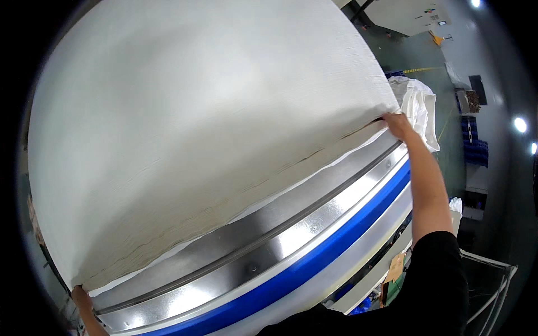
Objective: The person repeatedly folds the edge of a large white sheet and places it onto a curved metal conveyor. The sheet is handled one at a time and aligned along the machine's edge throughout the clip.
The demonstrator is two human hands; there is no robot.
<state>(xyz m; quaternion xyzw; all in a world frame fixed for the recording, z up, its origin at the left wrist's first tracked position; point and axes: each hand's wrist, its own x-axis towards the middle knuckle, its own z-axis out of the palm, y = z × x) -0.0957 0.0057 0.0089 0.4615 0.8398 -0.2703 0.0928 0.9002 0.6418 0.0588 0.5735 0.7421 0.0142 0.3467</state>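
Observation:
A wide white cloth sheet [185, 101] spreads over most of the view, its near edge running slantwise from lower left to upper right. My left hand [82, 298] is closed on the sheet's near left corner. At the opposite end of that edge, my right hand [397, 124] pinches the near right corner, with the arm stretched out. Between the two hands the edge shows a loose fold and small wrinkles. Fingertips of both hands are partly hidden by the cloth.
Below the sheet's edge runs a shiny metal ledge [291, 238] of a machine, with a blue band [314, 266] along its front. More white cloth [419, 109] hangs bunched beyond my right hand. A metal frame [493, 291] stands at lower right, and blue stacked items [475, 147] lie farther off.

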